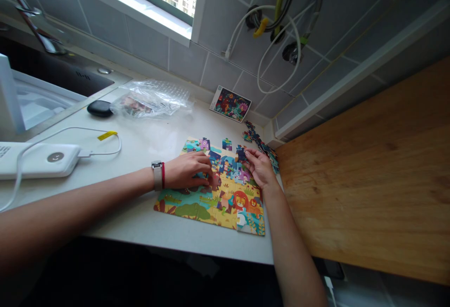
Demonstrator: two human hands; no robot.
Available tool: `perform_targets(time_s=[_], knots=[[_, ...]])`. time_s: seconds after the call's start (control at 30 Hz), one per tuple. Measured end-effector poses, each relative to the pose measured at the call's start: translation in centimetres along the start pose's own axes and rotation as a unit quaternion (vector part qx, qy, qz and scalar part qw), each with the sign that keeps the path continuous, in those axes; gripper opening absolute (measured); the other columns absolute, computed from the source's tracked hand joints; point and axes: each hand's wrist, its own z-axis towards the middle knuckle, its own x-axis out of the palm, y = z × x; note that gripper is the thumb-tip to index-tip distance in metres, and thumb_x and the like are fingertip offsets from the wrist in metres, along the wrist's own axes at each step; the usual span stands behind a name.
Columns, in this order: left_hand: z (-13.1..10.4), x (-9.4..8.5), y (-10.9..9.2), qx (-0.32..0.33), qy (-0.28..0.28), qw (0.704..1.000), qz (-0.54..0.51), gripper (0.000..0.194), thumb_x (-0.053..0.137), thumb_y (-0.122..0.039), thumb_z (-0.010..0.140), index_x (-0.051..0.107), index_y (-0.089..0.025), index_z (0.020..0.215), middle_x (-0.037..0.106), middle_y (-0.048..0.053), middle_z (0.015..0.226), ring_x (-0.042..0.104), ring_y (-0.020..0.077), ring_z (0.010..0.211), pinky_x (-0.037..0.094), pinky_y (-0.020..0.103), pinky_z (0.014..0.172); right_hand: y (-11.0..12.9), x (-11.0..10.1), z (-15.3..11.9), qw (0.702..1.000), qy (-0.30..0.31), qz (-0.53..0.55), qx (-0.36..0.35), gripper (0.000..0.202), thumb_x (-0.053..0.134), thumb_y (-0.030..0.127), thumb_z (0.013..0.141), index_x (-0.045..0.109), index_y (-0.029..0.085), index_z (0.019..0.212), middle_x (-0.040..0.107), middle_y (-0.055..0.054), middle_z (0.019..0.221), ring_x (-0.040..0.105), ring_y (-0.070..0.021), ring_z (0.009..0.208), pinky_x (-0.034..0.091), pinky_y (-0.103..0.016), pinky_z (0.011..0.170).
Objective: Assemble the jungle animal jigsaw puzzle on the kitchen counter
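Observation:
A colourful jigsaw puzzle (197, 208), with a lion, a crocodile and plants on it, lies partly joined on the white counter. My left hand (190, 170) rests on its left part, fingers bent a little and thumb apart, with no piece visibly gripped. Between the thumb and fingers of my right hand (260, 166) is a dark blue puzzle piece (241, 153), at the puzzle's upper right edge. One loose puzzle piece (227, 144) lies just beyond the top edge. Several dark puzzle pieces (258, 140) are heaped behind my right hand.
A picture card (231, 104) leans near the tiled wall. Clear plastic packaging (151, 101) and a black case (100, 108) lie at the back left. A white power bank (42, 159) with a cable is at left, near the sink (52, 72). A wooden board (362, 171) borders the right.

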Motion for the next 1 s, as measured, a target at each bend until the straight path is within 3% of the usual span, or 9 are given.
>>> perform_targets(time_s=[0.13,0.27,0.37,0.63,0.8,0.87,1.0], knots=[[0.0,0.0,0.0,-0.002,0.002,1.000,0.004,0.019,0.066,-0.038,0.100,0.076,-0.022,0.105,0.072,0.007,0.101,0.065,0.0213,0.094,0.048,0.034,0.086,0.4,0.4,-0.2,1.000,-0.015,0.021,-0.001,0.041,0.099,0.036,0.054,0.073,0.022,0.082,0.075,0.001,0.084,0.071,-0.0136,0.077,0.063,-0.024,0.068],[0.0,0.1,0.1,-0.006,0.012,1.000,0.014,0.020,0.065,-0.038,0.100,0.076,-0.022,0.105,0.072,0.007,0.103,0.065,0.0216,0.094,0.048,0.035,0.087,0.7,0.4,-0.3,0.999,-0.040,-0.004,-0.005,0.045,0.100,0.040,0.050,0.073,0.021,0.080,0.073,0.002,0.077,0.067,-0.0119,0.068,0.056,-0.020,0.056],[0.0,0.0,0.2,-0.005,0.012,1.000,0.013,0.020,0.066,-0.038,0.100,0.076,-0.023,0.106,0.071,0.007,0.102,0.065,0.0217,0.094,0.048,0.035,0.087,0.8,0.5,-0.5,0.998,-0.048,-0.035,-0.015,0.045,0.099,0.042,0.051,0.073,0.021,0.081,0.070,0.003,0.072,0.063,-0.0110,0.062,0.047,-0.018,0.047],[0.0,-0.1,0.1,-0.002,0.008,1.000,0.004,0.021,0.066,-0.041,0.100,0.077,-0.023,0.104,0.072,0.007,0.101,0.065,0.0213,0.092,0.048,0.034,0.084,0.8,1.0,-1.0,0.995,0.001,-0.090,-0.039,0.048,0.092,0.058,0.058,0.078,0.022,0.086,0.077,-0.003,0.088,0.069,-0.0181,0.076,0.054,-0.026,0.060],[0.0,0.0,0.1,-0.011,0.015,1.000,0.006,0.019,0.066,-0.038,0.100,0.076,-0.023,0.104,0.072,0.007,0.103,0.065,0.0221,0.093,0.047,0.034,0.084,0.9,0.6,-0.9,0.989,-0.005,-0.139,-0.050,0.046,0.091,0.059,0.060,0.078,0.022,0.084,0.076,-0.002,0.079,0.065,-0.0167,0.064,0.048,-0.026,0.051],[0.0,-0.1,0.0,-0.013,0.022,1.000,0.008,0.020,0.065,-0.038,0.100,0.076,-0.022,0.106,0.072,0.007,0.104,0.065,0.0220,0.094,0.047,0.034,0.085,1.2,0.6,-1.4,0.985,0.036,-0.159,-0.047,0.042,0.092,0.056,0.060,0.077,0.022,0.079,0.075,-0.002,0.074,0.063,-0.0154,0.060,0.047,-0.024,0.049],[0.1,-0.3,-0.1,-0.012,0.019,1.000,0.003,0.020,0.064,-0.037,0.101,0.076,-0.022,0.105,0.072,0.007,0.104,0.064,0.0213,0.093,0.047,0.034,0.085,2.1,1.3,-2.8,0.961,0.177,-0.210,-0.026,0.035,0.093,0.050,0.062,0.076,0.020,0.073,0.074,-0.002,0.073,0.063,-0.0139,0.060,0.047,-0.023,0.051]])
